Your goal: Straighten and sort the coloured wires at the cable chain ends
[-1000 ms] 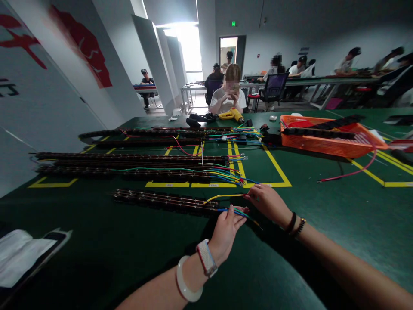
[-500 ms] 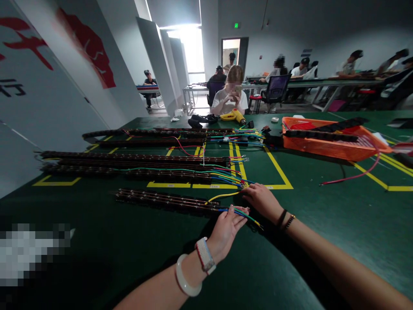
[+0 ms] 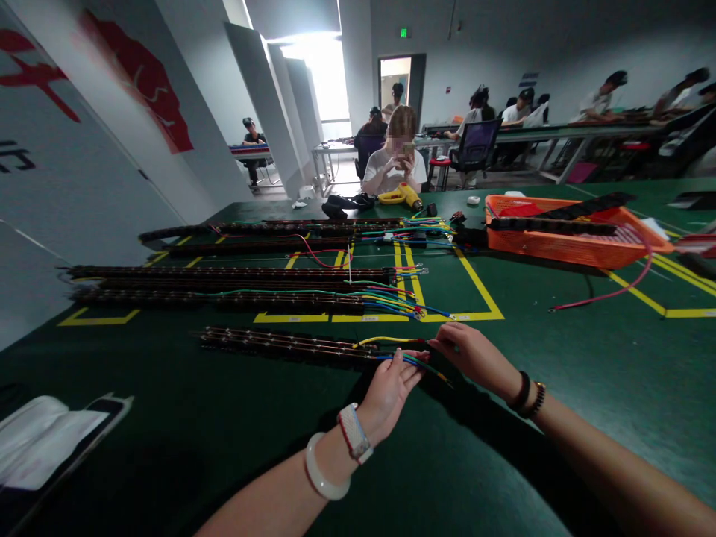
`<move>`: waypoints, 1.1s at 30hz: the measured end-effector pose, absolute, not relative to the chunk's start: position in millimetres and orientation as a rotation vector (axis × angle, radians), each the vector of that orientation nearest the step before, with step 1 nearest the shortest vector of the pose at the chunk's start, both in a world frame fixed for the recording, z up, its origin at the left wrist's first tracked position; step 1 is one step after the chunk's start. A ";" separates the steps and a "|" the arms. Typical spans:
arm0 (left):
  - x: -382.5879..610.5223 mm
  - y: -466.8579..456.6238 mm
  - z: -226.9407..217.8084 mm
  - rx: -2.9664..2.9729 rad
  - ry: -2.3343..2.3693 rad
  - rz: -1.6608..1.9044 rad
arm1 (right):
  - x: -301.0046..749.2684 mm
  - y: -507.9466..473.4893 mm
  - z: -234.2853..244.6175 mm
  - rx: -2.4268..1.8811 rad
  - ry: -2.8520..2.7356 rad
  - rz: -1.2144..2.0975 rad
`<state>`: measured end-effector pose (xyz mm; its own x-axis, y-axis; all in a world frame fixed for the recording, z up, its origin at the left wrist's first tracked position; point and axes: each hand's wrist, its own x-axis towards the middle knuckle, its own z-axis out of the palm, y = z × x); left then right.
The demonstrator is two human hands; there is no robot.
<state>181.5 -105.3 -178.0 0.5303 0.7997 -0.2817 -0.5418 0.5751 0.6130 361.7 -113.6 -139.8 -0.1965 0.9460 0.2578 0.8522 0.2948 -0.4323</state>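
Observation:
Nearest me on the green table lies a short black cable chain (image 3: 280,345) with wires running out of its right end. My left hand (image 3: 388,391) has its thumb over the blue and green wires (image 3: 417,362), with its fingers beneath them; their tips stick out to the right. Just beyond it, my right hand (image 3: 475,358) pinches the far end of a yellow wire (image 3: 385,339), which leaves the same chain. Fingers partly cover that wire end. Behind both hands, longer cable chains (image 3: 235,287) lie side by side, with coloured wires (image 3: 397,306) ending in metal lugs.
An orange basket (image 3: 582,250) holding black chain stands at the back right, a red wire (image 3: 604,298) hanging from it. A yellow heat gun (image 3: 403,195) lies at the far edge, before a seated person (image 3: 394,168). A white packet (image 3: 50,432) is at left.
My right hand has shifted right and slightly toward me, bringing the yellow wire's end away from the rear wires. My left hand has barely moved. The view has tilted slightly.

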 end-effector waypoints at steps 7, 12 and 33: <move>180.6 -105.5 -179.7 0.521 0.561 0.847 | 349.9 -122.7 -138.2 -1.676 -2.369 0.361; 180.5 -106.3 -180.1 0.552 0.550 0.842 | 347.1 -123.0 -139.4 -1.798 -2.460 0.326; 184.0 -110.3 -178.6 0.649 0.688 0.839 | 349.8 -106.5 -154.4 -1.801 -2.268 0.029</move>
